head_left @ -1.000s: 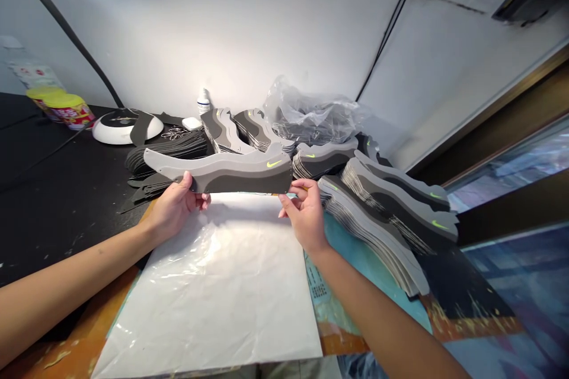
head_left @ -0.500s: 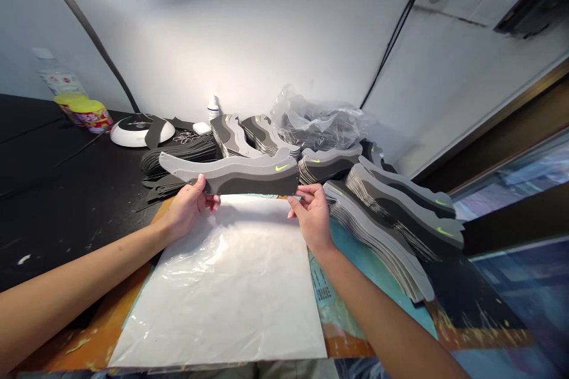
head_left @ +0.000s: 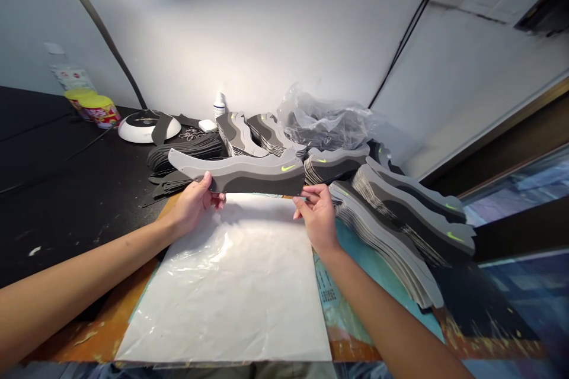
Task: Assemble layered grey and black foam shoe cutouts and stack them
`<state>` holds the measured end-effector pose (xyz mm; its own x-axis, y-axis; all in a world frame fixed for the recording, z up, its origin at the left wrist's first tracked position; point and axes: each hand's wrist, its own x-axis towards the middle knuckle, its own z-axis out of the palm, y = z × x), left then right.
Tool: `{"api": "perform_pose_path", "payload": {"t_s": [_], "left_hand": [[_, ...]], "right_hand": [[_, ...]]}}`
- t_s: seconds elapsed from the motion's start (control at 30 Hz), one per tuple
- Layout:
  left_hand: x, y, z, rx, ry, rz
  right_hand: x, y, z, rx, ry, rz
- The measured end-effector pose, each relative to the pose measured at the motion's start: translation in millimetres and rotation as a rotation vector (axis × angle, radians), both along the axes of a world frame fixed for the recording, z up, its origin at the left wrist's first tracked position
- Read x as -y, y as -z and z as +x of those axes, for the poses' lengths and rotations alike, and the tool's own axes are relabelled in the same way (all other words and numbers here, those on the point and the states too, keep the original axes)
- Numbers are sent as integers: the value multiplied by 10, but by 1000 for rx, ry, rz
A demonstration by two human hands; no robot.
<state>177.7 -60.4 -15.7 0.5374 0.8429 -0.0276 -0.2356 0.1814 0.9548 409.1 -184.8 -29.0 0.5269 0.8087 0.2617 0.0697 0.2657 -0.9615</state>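
Note:
A curved shoe upper panel [head_left: 249,173], in grey and dark grey with a small yellow-green swoosh at its right end, is raised above the far edge of a white sheet [head_left: 231,290]. My left hand [head_left: 195,201] pinches its lower edge left of the middle, thumb in front. The lower right corner is between the thumb and fingers of my right hand [head_left: 317,213]. Just right of that hand lies a fanned stack of similar panels [head_left: 386,243]. Behind my left hand is a pile of dark strips [head_left: 184,151].
More panel stacks [head_left: 338,163] line the back and right, near a clear plastic bag [head_left: 326,118]. At the back left stand a lamp with a white base [head_left: 149,133], yellow-lidded tubs [head_left: 100,111] and a bottle [head_left: 66,71]. A small white bottle [head_left: 219,105] is by the wall.
The whole view has shifted slightly, so everything appears a little further right. Both hands keep the same hold on the panel, which stays at about the same height.

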Motion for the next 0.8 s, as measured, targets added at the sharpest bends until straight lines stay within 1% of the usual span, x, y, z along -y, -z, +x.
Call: {"api": "perform_pose_path", "payload": {"t_s": [0.1, 0.33, 0.67, 0.8], "left_hand": [[11, -17, 3, 5, -9, -9], [2, -32, -5, -20, 54, -5], [3, -15, -9, -55, 33, -9], [33, -50, -5, -73, 21, 15]], "right_hand": [[-2, 5, 0, 2, -7, -6], [-7, 28, 13, -14, -27, -2], [-28, -5, 27, -205, -83, -64], [-20, 1, 44, -256, -163, -75]]}}
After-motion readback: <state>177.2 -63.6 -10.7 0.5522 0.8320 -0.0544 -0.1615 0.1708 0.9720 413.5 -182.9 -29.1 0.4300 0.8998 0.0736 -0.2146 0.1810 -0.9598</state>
